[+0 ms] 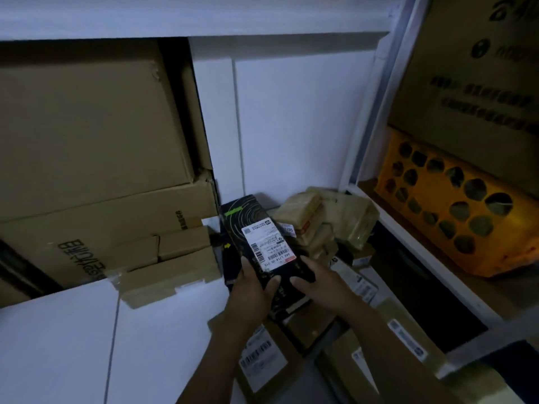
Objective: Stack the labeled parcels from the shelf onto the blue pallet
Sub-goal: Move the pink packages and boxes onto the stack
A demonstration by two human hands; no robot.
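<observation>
Far left, big cartons [87,126]: plain brown cardboard, one on top of another, the lower one printed with dark characters on its face.
Small box [172,275]: sits at the foot of the cartons, its near corner lying over a white panel [73,345].
Black parcel [256,237]: long and narrow with a fine line pattern, a white shipping label [268,243] with barcodes on its top face. It is held up over the heap of packages, just right of the cartons, its far end pointing at the white wall.
Left hand [250,290]: grasps the parcel's near left edge, fingers wrapped under, thumb on top.
Right hand [318,284]: grips the near right side, thumb laid across the top face.
Tan parcels [320,217]: taped bundles heaped against the wall behind the black one.
Labelled packages [259,363]: lying below the forearms, white labels up.
Shelf frame [367,112]: white upright, right of the heap.
Orange crate [455,217]: perforated, on the shelf, under a printed carton [472,83].
</observation>
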